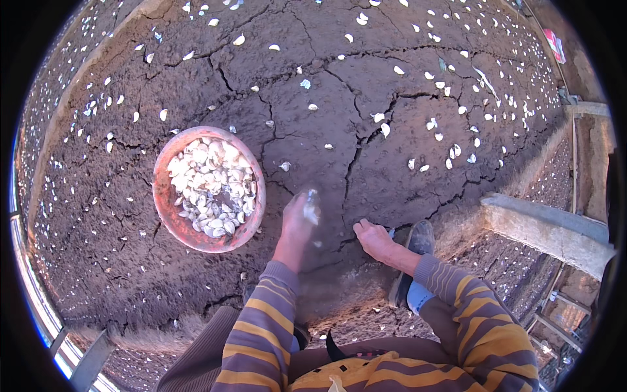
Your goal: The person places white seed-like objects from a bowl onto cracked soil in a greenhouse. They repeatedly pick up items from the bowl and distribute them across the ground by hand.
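Note:
A round reddish bowl [163,220] holds a heap of pale garlic cloves [208,171] on the dark, cracked soil [307,157]. Just right of the bowl is my left hand [297,225], smeared by motion, its fingers closed around whitish garlic cloves [312,208]. Low over the soil in front of my right shoe, my right hand [375,238] has its fingers curled together, pointing left. Whatever its fingertips may pinch is hidden. Single cloves, such as one clove [285,166] above my left hand, lie on the ground around.
Many cloves are scattered over the far soil. My right shoe [421,238] rests at the bed's near edge. A concrete beam [548,228] juts in from the right, and a red and white packet [554,46] lies at the far right. Deep cracks cross the soil.

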Available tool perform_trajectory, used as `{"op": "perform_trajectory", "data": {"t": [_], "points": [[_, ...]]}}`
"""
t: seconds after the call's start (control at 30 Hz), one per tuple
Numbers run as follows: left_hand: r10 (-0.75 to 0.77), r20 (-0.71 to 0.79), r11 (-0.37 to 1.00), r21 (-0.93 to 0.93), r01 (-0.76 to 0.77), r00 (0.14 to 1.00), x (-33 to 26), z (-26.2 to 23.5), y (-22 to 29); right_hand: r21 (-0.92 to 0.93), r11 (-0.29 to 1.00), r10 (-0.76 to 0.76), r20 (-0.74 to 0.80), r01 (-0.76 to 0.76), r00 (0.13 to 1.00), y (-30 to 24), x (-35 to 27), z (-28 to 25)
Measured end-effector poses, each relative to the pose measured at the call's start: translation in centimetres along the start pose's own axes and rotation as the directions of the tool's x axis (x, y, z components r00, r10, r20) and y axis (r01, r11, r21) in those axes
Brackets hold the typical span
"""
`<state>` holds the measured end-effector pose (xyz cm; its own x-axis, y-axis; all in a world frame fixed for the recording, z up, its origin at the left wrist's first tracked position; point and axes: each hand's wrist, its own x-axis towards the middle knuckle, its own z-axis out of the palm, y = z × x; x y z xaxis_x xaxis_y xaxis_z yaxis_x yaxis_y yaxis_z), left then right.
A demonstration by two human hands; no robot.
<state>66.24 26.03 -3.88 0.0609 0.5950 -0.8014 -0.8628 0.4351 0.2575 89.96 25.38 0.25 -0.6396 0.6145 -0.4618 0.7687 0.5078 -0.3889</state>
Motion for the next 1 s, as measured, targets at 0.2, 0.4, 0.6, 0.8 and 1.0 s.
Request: {"op": "perform_trajectory", "data": {"t": [0.2, 0.4, 0.6, 0.8, 1.0], "points": [[-0.02, -0.019, 0.991, 0.132, 0.022, 1.0, -0.6, 0.4, -1.2, 0.007, 0.999, 0.034, 0.099, -0.035, 0.994, 0.4, 1.7, -1.1], [-0.049, -0.027, 0.942, 0.33, 0.055, 0.998, -1.7, 1.4, -1.7, 0.608, 0.788, 0.192, -0.089, -0.1, 0.977, -1.8, 5.6, -6.2], [0.044, 0.0, 0.896, 0.443, -0.039, 0.999, -1.3, 2.1, -2.9, 0.664, 0.739, 0.189, -0.051, -0.108, 0.981, -1.1, 7.2, -7.0], [-0.032, 0.042, 0.867, 0.498, 0.006, 0.999, -1.7, 2.6, -2.1, 0.405, 0.914, 0.006, -0.002, -0.005, 1.0, -0.3, 7.0, -9.0], [0.051, -0.102, 0.812, 0.584, 0.018, 0.993, -2.5, 2.7, 0.5, 0.394, 0.909, 0.208, -0.146, -0.136, 0.967, 3.9, 6.0, -8.3]]}}
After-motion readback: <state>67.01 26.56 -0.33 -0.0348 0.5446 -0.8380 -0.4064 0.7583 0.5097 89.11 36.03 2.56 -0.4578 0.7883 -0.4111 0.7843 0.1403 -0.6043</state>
